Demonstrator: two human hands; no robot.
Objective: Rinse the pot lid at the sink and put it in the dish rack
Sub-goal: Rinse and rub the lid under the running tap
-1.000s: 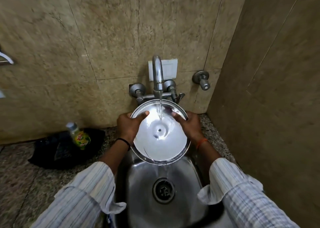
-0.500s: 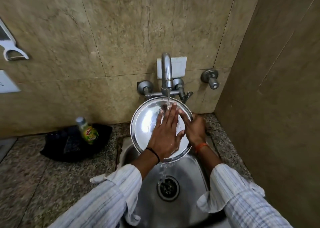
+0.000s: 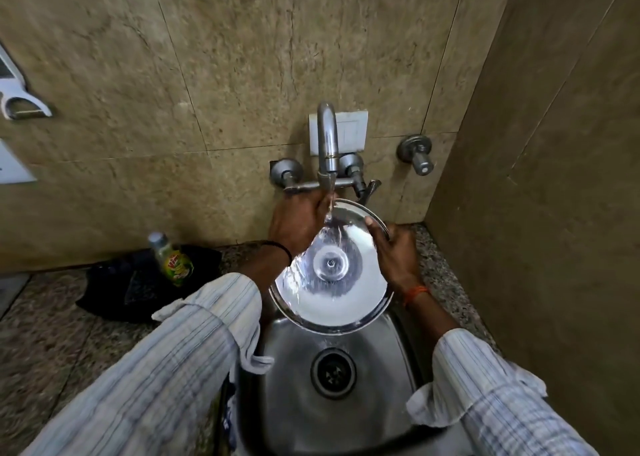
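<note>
Hands first: we count two on one pot lid (image 3: 332, 282). Our right hand (image 3: 396, 256) clamps the lid's right rim, thumb over the inner face, fingers wrapped behind. Our left hand (image 3: 299, 221) sits at the lid's upper left edge, under the water; its fingers are hidden behind the lid, so we cannot tell whether it grips or only presses.

Lid: one round steel disc, shiny, wet, concave side toward us, a small rivet at the centre inside a raised ring, a dark band around that. It is held over the sink (image 3: 391, 369), tilted, its far edge up near the tap (image 3: 327, 144) and its near edge low above the drain (image 3: 333, 372). Round, so no long axis; its open face points up and back at us.

One stream (image 3: 330, 213) falls from the tap onto the lid's upper part and sheets across it.

Left of the lid, on the counter (image 3: 52, 334): one green-labelled bottle (image 3: 173, 261) standing on one black cloth (image 3: 138, 282). Beyond the lid, on the wall: two valve knobs beside the tap, one separate stopcock (image 3: 417, 152) to the right, one white switch plate (image 3: 351, 131) behind the spout. Two striped sleeves, one wristband each.
</note>
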